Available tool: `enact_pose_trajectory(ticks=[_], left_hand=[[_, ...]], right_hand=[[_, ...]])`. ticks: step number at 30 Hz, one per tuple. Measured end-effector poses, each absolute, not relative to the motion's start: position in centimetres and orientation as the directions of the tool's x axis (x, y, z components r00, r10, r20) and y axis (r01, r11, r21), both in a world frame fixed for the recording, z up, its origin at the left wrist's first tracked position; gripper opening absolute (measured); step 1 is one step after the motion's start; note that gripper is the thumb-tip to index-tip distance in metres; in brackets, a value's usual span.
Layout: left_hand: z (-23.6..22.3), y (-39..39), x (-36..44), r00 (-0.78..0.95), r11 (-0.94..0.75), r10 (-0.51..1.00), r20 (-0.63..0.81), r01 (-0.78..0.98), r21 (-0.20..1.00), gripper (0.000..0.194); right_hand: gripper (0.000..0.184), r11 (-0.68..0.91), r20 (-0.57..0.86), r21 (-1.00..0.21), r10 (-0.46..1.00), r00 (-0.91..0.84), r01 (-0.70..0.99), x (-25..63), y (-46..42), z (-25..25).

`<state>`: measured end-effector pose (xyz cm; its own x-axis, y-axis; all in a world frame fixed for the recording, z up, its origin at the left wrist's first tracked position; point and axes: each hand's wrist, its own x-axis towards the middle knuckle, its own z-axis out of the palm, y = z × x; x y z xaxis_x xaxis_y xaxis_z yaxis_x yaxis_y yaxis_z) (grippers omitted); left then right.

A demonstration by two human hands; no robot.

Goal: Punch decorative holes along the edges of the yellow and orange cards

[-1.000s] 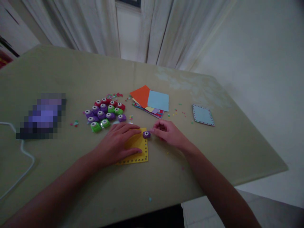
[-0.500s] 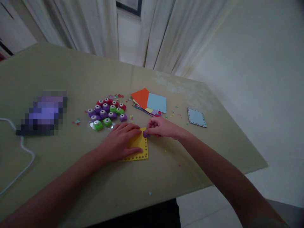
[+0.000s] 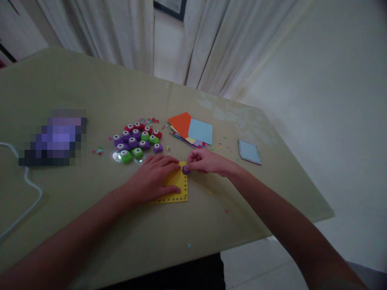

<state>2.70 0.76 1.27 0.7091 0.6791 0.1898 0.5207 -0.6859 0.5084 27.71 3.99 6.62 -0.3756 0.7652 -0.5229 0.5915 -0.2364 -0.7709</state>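
A yellow sheet of paper lies on the table, with small holes punched along its lower and right edges. My left hand rests flat on it, fingers stretched out, covering much of its left side. At the upper right edge of the sheet sits a small purple craft punch. The fingers of my right hand are closed round that punch, with the thumb on top. How far the sheet reaches into the punch is hidden.
Several red, purple and green craft punches stand beyond my left hand. Behind my right hand is a stack of coloured paper. A punched light-blue sheet lies right. A blurred-out device with a white cable lies left. Confetti is scattered about.
The camera view has shifted slightly. Both hands, the yellow sheet and the purple punch stay in nearly the same places relative to each other.
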Motion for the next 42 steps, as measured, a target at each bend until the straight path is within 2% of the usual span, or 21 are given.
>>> enact_pose_trajectory(ticks=[4, 10, 16, 22, 27, 30, 33, 37, 42], left_hand=[[1.4, 0.7, 2.7, 0.708, -0.679, 0.684, 0.176, 0.529, 0.508, 0.054], [1.1, 0.8, 2.7, 0.706, -0.685, 0.682, 0.189, 0.526, 0.504, 0.054], [1.1, 0.9, 2.8, 0.716, -0.691, 0.677, 0.171, 0.538, 0.483, 0.056], [1.0, 0.7, 2.8, 0.706, -0.683, 0.685, 0.183, 0.533, 0.499, 0.057], [1.0, 0.6, 2.8, 0.708, -0.693, 0.682, 0.186, 0.543, 0.474, 0.057], [1.1, 0.6, 2.8, 0.708, -0.694, 0.682, 0.182, 0.548, 0.467, 0.058], [1.2, 0.6, 2.8, 0.703, -0.691, 0.686, 0.188, 0.549, 0.471, 0.058], [1.3, 0.5, 2.8, 0.706, -0.689, 0.687, 0.173, 0.557, 0.464, 0.062], [1.2, 0.5, 2.7, 0.703, -0.699, 0.685, 0.192, 0.558, 0.447, 0.063]], right_hand=[[0.036, -0.177, -0.502, -0.756, 0.774, -0.386, 0.630, 27.8, 4.1, 6.7], [0.031, -0.118, -0.517, -0.699, 0.764, -0.385, 0.706, 27.2, 4.2, 7.0], [0.036, -0.069, -0.565, -0.631, 0.724, -0.397, 0.772, 26.8, 4.7, 7.1], [0.036, -0.099, -0.581, -0.649, 0.705, -0.407, 0.755, 27.2, 4.9, 6.4], [0.037, -0.232, -0.552, -0.753, 0.732, -0.400, 0.615, 28.1, 4.5, 6.1], [0.031, -0.243, -0.487, -0.814, 0.780, -0.392, 0.527, 28.5, 3.4, 5.9], [0.029, -0.110, -0.345, -0.842, 0.863, -0.369, 0.528, 28.6, 2.0, 5.4], [0.024, 0.015, -0.180, -0.775, 0.953, -0.243, 0.632, 29.7, 0.3, 4.6], [0.030, -0.023, -0.028, -0.685, 1.000, 0.005, 0.729, 33.6, -0.1, 3.9]])
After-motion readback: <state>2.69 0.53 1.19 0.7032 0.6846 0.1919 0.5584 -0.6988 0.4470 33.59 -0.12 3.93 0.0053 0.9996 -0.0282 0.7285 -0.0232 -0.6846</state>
